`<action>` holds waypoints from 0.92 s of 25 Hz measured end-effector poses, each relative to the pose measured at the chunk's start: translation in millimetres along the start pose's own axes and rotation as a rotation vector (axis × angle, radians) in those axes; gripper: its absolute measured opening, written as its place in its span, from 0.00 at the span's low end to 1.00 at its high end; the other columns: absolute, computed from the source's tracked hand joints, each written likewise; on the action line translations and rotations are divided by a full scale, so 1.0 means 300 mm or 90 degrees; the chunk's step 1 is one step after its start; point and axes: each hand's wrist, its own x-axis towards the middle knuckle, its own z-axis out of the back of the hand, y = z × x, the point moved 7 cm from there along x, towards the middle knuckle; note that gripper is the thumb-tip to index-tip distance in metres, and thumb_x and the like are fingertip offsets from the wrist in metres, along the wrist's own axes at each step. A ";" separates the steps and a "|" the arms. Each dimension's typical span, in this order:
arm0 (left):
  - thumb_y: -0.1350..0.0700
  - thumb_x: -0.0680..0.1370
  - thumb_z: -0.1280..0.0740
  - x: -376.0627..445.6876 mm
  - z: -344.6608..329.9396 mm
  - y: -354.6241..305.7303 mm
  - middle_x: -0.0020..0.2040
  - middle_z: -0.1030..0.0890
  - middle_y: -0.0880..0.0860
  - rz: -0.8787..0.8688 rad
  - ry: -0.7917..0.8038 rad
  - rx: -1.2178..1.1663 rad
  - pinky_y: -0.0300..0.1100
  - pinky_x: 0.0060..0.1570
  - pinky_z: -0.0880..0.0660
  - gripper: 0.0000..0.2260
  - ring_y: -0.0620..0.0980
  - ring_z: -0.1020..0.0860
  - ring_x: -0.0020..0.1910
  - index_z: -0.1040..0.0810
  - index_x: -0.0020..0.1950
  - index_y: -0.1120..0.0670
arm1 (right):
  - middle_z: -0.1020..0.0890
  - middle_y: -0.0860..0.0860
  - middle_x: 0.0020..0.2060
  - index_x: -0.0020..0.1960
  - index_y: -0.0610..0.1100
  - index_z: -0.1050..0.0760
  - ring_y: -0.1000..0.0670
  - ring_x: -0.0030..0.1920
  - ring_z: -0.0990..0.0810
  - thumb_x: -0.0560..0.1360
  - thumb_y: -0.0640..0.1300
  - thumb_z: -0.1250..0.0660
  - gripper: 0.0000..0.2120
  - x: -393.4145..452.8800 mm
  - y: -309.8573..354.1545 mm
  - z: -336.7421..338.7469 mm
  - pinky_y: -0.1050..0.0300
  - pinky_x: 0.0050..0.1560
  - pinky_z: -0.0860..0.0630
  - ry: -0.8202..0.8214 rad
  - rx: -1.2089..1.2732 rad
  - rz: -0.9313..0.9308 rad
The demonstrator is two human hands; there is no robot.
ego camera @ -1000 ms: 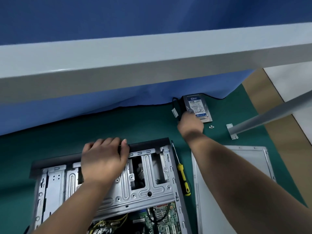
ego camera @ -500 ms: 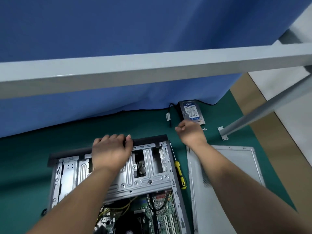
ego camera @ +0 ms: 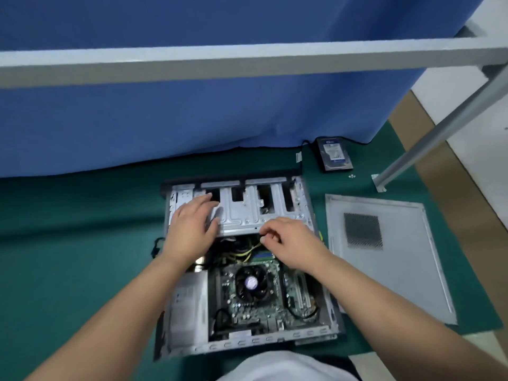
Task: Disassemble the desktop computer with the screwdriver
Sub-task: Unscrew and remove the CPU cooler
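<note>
Computer case [ego camera: 247, 270] is lying open on the green mat [ego camera: 82, 243]. Left hand [ego camera: 192, 229] is resting flat and relaxed on the drive cage [ego camera: 247, 213]; right hand [ego camera: 286, 243] is curling its fingers at the cage edge, grasp unclear. Risk: cage snagging the yellow wires [ego camera: 247, 253] beneath.

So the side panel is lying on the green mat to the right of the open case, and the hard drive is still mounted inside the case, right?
Not quite. The side panel does lie on the green mat to the right of the open case, but the hard drive is not inside it. The head view shows it out on the mat, beyond the case's far right corner, near the blue curtain.
</note>
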 end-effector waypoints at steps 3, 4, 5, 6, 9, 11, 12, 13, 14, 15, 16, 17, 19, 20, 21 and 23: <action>0.43 0.83 0.41 -0.190 0.025 0.109 0.79 0.33 0.46 0.006 0.021 0.071 0.54 0.78 0.43 0.21 0.48 0.39 0.80 0.28 0.74 0.45 | 0.20 0.55 0.52 0.64 0.50 0.21 0.53 0.51 0.21 0.81 0.50 0.35 0.13 -0.037 0.063 -0.157 0.51 0.56 0.22 0.078 -0.025 0.028; 0.41 0.83 0.43 -0.224 0.015 0.131 0.82 0.38 0.44 0.007 0.042 0.087 0.55 0.79 0.45 0.22 0.46 0.45 0.82 0.32 0.77 0.43 | 0.20 0.54 0.54 0.64 0.49 0.22 0.52 0.54 0.21 0.81 0.50 0.35 0.13 -0.041 0.074 -0.198 0.51 0.57 0.22 0.097 -0.039 0.032; 0.40 0.84 0.44 -0.243 0.003 0.144 0.83 0.43 0.43 0.013 0.055 0.092 0.55 0.80 0.46 0.23 0.45 0.50 0.83 0.35 0.79 0.41 | 0.21 0.53 0.56 0.66 0.49 0.22 0.50 0.56 0.21 0.81 0.51 0.35 0.14 -0.044 0.082 -0.234 0.51 0.58 0.22 0.115 -0.056 0.032; 0.40 0.84 0.44 -0.250 -0.006 0.149 0.84 0.46 0.42 0.024 0.056 0.089 0.55 0.80 0.46 0.23 0.45 0.53 0.83 0.38 0.80 0.40 | 0.21 0.52 0.59 0.67 0.49 0.23 0.49 0.59 0.22 0.82 0.51 0.35 0.16 -0.046 0.086 -0.266 0.50 0.59 0.23 0.133 -0.075 0.031; 0.41 0.85 0.44 -0.242 -0.018 0.147 0.84 0.49 0.43 0.073 0.029 0.079 0.56 0.79 0.45 0.22 0.46 0.55 0.83 0.38 0.80 0.38 | 0.24 0.49 0.68 0.74 0.48 0.29 0.46 0.69 0.28 0.82 0.53 0.36 0.22 -0.037 0.085 -0.339 0.47 0.69 0.27 0.163 -0.132 0.036; 0.41 0.85 0.45 -0.239 -0.022 0.147 0.84 0.48 0.43 0.087 0.012 0.085 0.56 0.78 0.45 0.22 0.47 0.54 0.83 0.38 0.80 0.37 | 0.26 0.50 0.71 0.76 0.48 0.31 0.46 0.71 0.31 0.82 0.52 0.36 0.24 -0.022 0.089 -0.360 0.47 0.72 0.30 0.136 -0.150 0.046; 0.41 0.85 0.45 -0.238 -0.022 0.148 0.84 0.48 0.44 0.090 0.006 0.087 0.56 0.78 0.44 0.21 0.47 0.53 0.83 0.38 0.79 0.37 | 0.27 0.51 0.72 0.77 0.48 0.31 0.46 0.72 0.32 0.82 0.51 0.36 0.24 -0.012 0.098 -0.368 0.47 0.73 0.32 0.120 -0.165 0.060; 0.41 0.85 0.45 -0.239 -0.022 0.149 0.84 0.47 0.44 0.091 0.004 0.092 0.56 0.78 0.43 0.21 0.48 0.52 0.83 0.37 0.79 0.37 | 0.29 0.52 0.73 0.77 0.48 0.32 0.46 0.72 0.34 0.82 0.50 0.37 0.24 0.001 0.112 -0.384 0.46 0.73 0.33 0.111 -0.188 0.082; 0.41 0.85 0.45 -0.237 -0.021 0.149 0.84 0.46 0.45 0.091 0.004 0.099 0.56 0.77 0.43 0.21 0.48 0.52 0.83 0.37 0.79 0.37 | 0.31 0.54 0.75 0.78 0.49 0.34 0.46 0.73 0.36 0.83 0.49 0.37 0.24 0.013 0.128 -0.404 0.45 0.74 0.35 0.113 -0.215 0.106; 0.42 0.85 0.45 -0.236 -0.021 0.147 0.84 0.46 0.45 0.092 0.005 0.104 0.56 0.77 0.43 0.21 0.49 0.52 0.83 0.37 0.79 0.37 | 0.34 0.55 0.77 0.79 0.50 0.35 0.45 0.74 0.39 0.82 0.46 0.37 0.25 0.024 0.143 -0.429 0.44 0.75 0.37 0.127 -0.242 0.130; 0.42 0.85 0.45 -0.234 -0.022 0.146 0.84 0.46 0.45 0.095 0.006 0.106 0.56 0.77 0.43 0.22 0.49 0.52 0.83 0.37 0.79 0.38 | 0.35 0.56 0.78 0.79 0.51 0.36 0.44 0.75 0.41 0.81 0.44 0.37 0.27 0.037 0.156 -0.458 0.44 0.75 0.40 0.146 -0.271 0.147; 0.42 0.85 0.44 -0.232 -0.022 0.144 0.84 0.46 0.45 0.096 0.005 0.107 0.56 0.77 0.43 0.22 0.49 0.52 0.83 0.37 0.79 0.38 | 0.35 0.56 0.77 0.79 0.51 0.36 0.42 0.76 0.42 0.80 0.42 0.36 0.28 0.050 0.163 -0.482 0.44 0.74 0.41 0.163 -0.300 0.158; 0.43 0.85 0.44 -0.232 -0.023 0.142 0.84 0.46 0.46 0.097 0.003 0.104 0.55 0.78 0.42 0.22 0.50 0.52 0.83 0.36 0.80 0.38 | 0.29 0.54 0.73 0.76 0.51 0.31 0.41 0.74 0.39 0.79 0.42 0.33 0.26 0.076 0.163 -0.511 0.45 0.72 0.39 0.164 -0.343 0.158; 0.44 0.85 0.44 -0.233 -0.022 0.143 0.84 0.46 0.46 0.097 0.000 0.101 0.55 0.78 0.42 0.22 0.50 0.52 0.83 0.36 0.80 0.38 | 0.26 0.53 0.70 0.73 0.50 0.27 0.42 0.71 0.36 0.78 0.42 0.33 0.23 0.087 0.159 -0.512 0.45 0.70 0.37 0.149 -0.351 0.149; 0.44 0.85 0.44 -0.233 -0.023 0.144 0.84 0.46 0.46 0.096 -0.002 0.098 0.56 0.78 0.42 0.22 0.50 0.53 0.83 0.37 0.80 0.38 | 0.23 0.52 0.66 0.70 0.49 0.24 0.43 0.69 0.34 0.79 0.44 0.33 0.19 0.097 0.150 -0.508 0.46 0.68 0.36 0.134 -0.348 0.136; 0.43 0.85 0.44 -0.232 -0.025 0.146 0.84 0.46 0.46 0.093 -0.006 0.100 0.55 0.78 0.43 0.22 0.50 0.53 0.83 0.37 0.80 0.38 | 0.20 0.52 0.61 0.64 0.49 0.20 0.44 0.65 0.32 0.80 0.47 0.35 0.13 0.113 0.126 -0.503 0.47 0.64 0.34 0.121 -0.331 0.115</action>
